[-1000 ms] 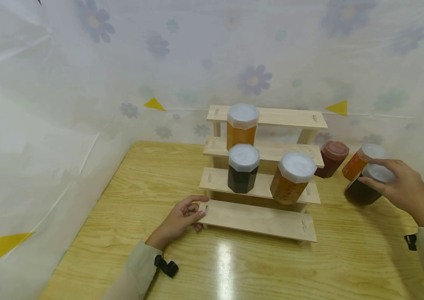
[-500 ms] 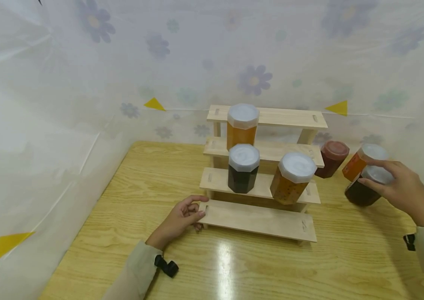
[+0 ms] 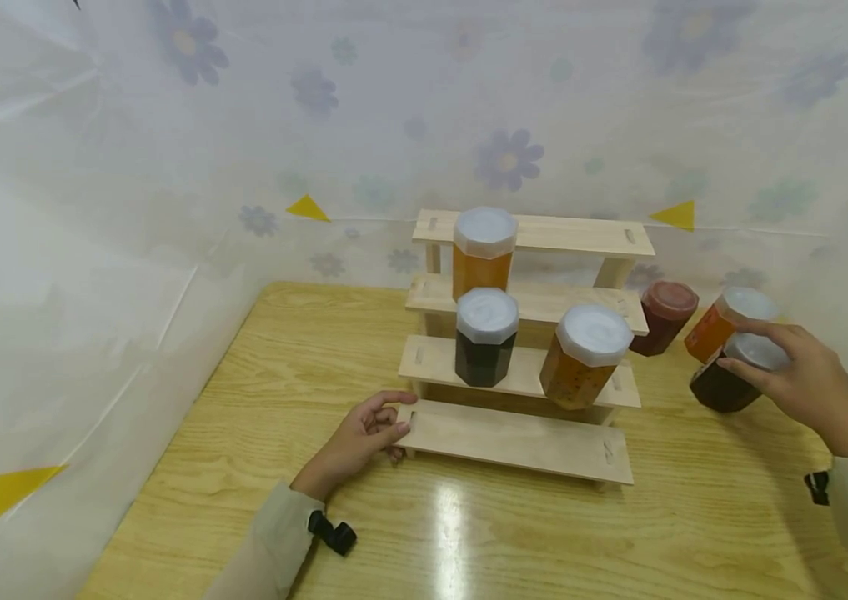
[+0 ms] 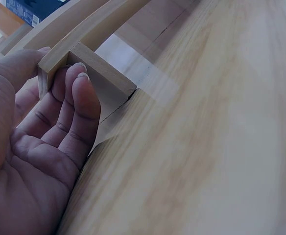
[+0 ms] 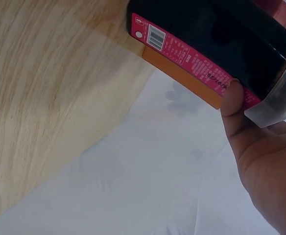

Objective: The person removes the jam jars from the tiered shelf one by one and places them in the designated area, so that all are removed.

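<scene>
My left hand (image 3: 363, 433) grips the left end of the lowest step of a wooden tiered rack (image 3: 514, 440); in the left wrist view its thumb lies on top and its fingers curl beneath the board (image 4: 59, 54). At the right, my right hand (image 3: 806, 375) holds a dark jar (image 3: 724, 385) near its translucent lid. The right wrist view shows the thumb on that jar's pink label (image 5: 192, 61). Behind it stands an orange jar (image 3: 709, 333), partly hidden, and to its left a dark red jar (image 3: 667, 312).
On the rack are an orange jar (image 3: 482, 271), a dark jar (image 3: 485, 358) and a speckled amber jar (image 3: 579, 375). A floral sheet (image 3: 393, 108) walls the wood-grain table (image 3: 258, 375) at the back and sides. Yellow tape pieces (image 3: 308, 208) mark the sheet.
</scene>
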A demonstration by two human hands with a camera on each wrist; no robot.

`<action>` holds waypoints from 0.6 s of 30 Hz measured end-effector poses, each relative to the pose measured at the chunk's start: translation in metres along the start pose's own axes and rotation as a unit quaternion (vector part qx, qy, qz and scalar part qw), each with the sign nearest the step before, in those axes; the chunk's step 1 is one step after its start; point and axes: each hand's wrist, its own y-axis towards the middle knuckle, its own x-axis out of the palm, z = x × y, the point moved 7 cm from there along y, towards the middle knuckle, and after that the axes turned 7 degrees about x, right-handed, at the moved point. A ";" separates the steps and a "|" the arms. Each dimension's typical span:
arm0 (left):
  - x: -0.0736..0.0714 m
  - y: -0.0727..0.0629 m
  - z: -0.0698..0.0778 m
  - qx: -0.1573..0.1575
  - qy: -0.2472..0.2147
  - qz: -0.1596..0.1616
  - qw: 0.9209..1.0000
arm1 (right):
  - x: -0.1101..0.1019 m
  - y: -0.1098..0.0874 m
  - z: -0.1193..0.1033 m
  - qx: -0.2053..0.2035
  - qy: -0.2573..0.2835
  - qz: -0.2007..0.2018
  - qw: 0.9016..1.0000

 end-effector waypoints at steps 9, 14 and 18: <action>0.000 0.000 -0.002 -0.011 -0.003 0.001 1.000 | -0.002 -0.003 0.002 -0.008 0.017 0.010 1.000; -0.001 0.000 -0.001 -0.005 0.007 0.001 1.000 | 0.001 -0.001 0.004 0.009 0.019 -0.008 1.000; -0.001 0.000 -0.001 -0.004 0.004 -0.001 1.000 | 0.001 0.001 0.003 0.003 0.010 -0.004 1.000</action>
